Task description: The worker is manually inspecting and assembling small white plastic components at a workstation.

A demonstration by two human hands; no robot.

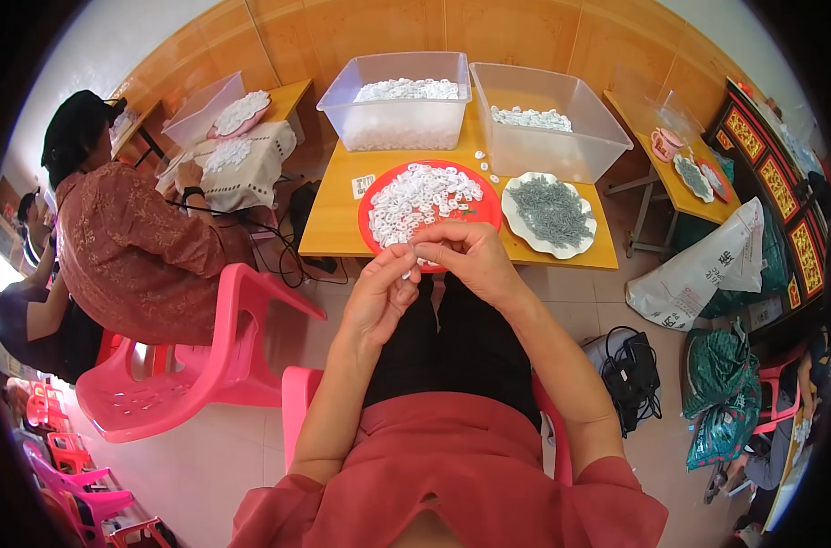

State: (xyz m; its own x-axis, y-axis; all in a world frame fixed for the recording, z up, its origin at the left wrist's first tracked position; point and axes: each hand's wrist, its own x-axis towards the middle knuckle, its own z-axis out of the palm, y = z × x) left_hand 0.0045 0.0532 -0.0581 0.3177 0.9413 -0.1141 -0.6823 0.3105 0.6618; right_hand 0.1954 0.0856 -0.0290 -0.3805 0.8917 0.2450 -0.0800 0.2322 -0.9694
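Note:
My left hand [376,290] and my right hand [475,260] meet fingertip to fingertip over the near edge of a red round tray [494,206]. A small white plastic piece [406,274] shows at the fingers of my left hand, which are closed. The right thumb and forefinger are pinched together against the left fingertips; what they hold is too small to make out. In the tray lies a heap of small white plastic pieces [420,196] with holes. To its right, a white scalloped plate [518,230] carries many thin grey pieces [551,210].
Two clear plastic bins [393,128] [562,151] with white pieces stand at the back of the yellow table [329,224]. On the left, a person [142,237] works from a pink chair [178,388]. A white sack [699,269] and black cables [633,374] lie right.

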